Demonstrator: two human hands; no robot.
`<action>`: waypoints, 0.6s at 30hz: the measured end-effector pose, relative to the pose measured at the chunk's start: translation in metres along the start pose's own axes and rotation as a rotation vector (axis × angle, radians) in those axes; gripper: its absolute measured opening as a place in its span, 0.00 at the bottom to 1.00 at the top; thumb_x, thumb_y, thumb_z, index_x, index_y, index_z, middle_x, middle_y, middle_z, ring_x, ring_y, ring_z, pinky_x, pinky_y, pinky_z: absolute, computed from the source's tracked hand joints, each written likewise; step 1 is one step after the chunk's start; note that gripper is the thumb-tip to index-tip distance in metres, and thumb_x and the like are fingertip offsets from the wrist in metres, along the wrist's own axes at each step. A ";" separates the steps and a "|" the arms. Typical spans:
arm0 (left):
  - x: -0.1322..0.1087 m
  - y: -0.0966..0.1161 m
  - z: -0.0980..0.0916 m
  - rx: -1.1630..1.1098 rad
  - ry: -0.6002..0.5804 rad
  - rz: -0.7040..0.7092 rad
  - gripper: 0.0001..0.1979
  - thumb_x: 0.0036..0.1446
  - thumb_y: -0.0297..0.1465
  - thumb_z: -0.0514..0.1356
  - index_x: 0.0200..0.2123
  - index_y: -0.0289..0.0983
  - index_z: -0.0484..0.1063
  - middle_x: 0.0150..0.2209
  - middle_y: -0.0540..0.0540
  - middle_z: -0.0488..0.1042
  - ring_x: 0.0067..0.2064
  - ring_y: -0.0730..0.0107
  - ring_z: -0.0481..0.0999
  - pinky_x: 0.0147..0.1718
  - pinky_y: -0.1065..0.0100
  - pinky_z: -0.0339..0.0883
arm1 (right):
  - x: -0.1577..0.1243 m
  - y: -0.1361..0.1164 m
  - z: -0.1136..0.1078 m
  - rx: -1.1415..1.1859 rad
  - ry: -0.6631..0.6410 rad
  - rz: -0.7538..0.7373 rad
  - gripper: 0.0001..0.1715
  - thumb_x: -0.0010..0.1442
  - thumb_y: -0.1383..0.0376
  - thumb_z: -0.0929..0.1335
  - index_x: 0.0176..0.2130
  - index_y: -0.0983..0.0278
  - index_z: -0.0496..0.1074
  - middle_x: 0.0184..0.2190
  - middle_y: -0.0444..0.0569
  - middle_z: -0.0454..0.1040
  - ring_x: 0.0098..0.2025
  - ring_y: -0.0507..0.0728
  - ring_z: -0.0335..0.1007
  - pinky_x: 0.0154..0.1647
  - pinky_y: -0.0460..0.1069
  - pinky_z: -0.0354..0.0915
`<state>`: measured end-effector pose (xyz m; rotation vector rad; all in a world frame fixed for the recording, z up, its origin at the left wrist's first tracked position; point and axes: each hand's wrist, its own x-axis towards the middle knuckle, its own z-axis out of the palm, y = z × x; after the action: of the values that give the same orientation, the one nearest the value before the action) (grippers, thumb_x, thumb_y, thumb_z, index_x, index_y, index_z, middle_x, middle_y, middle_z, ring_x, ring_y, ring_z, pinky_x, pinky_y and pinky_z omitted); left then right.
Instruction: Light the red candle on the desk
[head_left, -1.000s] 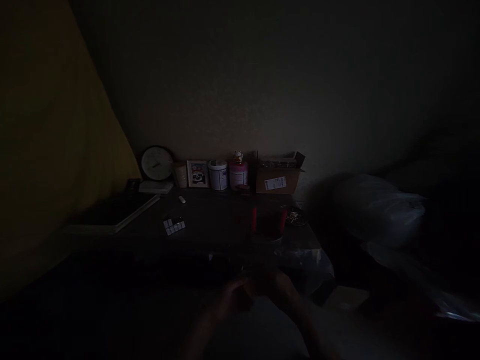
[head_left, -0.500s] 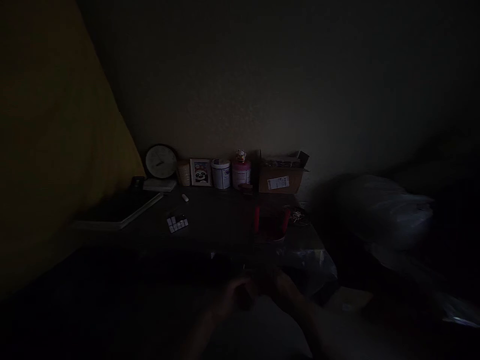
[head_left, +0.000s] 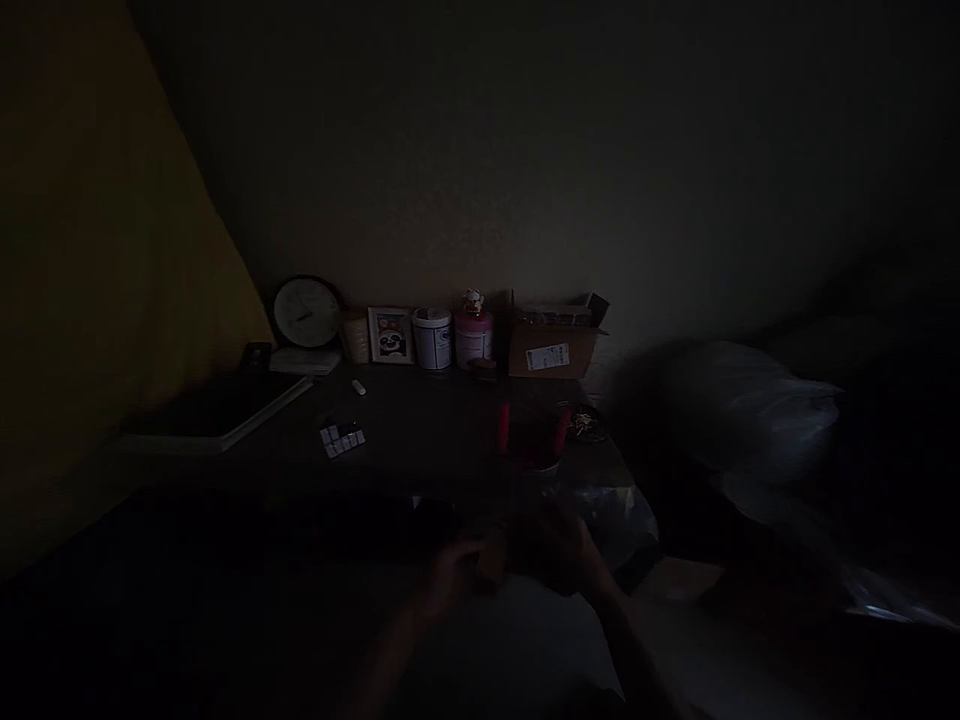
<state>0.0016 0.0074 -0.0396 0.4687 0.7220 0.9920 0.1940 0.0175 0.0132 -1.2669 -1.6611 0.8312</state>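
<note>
Head view, very dim: the person's left hand (head_left: 454, 568) and right hand (head_left: 559, 550) meet low in the middle of the frame, just nearer than the front edge of the bench (head_left: 420, 440). Between them sits a small dark object (head_left: 501, 557); it lies right of the left hand's fingers (head_left: 459, 552) and left of the right palm, touching or nearly touching both, so neither hand is clearly the nearer. Its shape, long axis and colour cannot be read in the gloom and blur. The left fingers look curled toward it, the right hand cupped over it, yet whether either truly grips it cannot be told. Just beyond the hands, on the bench's near right part, stands a red-handled item (head_left: 532, 435), with crinkled clear plastic (head_left: 611, 510) at its right. Further left lies a small white keypad-like block (head_left: 342, 438) and a flat dark board (head_left: 217, 410). Along the far wall stand a round clock (head_left: 306, 312), a framed panda picture (head_left: 391, 335), a white tub (head_left: 433, 338), a pink jar (head_left: 474, 336) and an open cardboard box (head_left: 553, 345). A pale bundle (head_left: 742, 410) lies at the right, well apart from both hands.
</note>
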 end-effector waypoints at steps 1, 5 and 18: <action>-0.001 0.001 0.001 -0.015 0.000 -0.008 0.10 0.48 0.27 0.59 0.36 0.33 0.76 0.31 0.44 0.78 0.32 0.67 0.76 0.36 0.67 0.63 | 0.001 -0.002 0.000 0.079 0.005 0.022 0.19 0.56 0.53 0.65 0.37 0.66 0.73 0.34 0.50 0.78 0.38 0.59 0.73 0.35 0.49 0.69; -0.007 0.006 0.006 -0.108 -0.085 0.024 0.16 0.47 0.23 0.58 0.42 0.35 0.74 0.37 0.42 0.79 0.37 0.62 0.77 0.41 0.61 0.65 | 0.001 -0.004 0.001 0.259 -0.016 0.104 0.22 0.53 0.50 0.67 0.37 0.66 0.74 0.34 0.50 0.78 0.38 0.60 0.74 0.36 0.50 0.68; -0.014 0.016 0.008 -0.180 -0.104 0.038 0.33 0.50 0.22 0.54 0.61 0.40 0.53 0.39 0.42 0.78 0.42 0.56 0.78 0.38 0.58 0.67 | -0.001 -0.008 0.007 0.392 0.022 0.246 0.23 0.44 0.48 0.72 0.31 0.65 0.74 0.27 0.48 0.78 0.33 0.60 0.75 0.32 0.51 0.69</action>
<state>-0.0071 0.0026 -0.0186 0.3752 0.5269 1.0499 0.1841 0.0148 0.0173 -1.2061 -1.2586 1.2195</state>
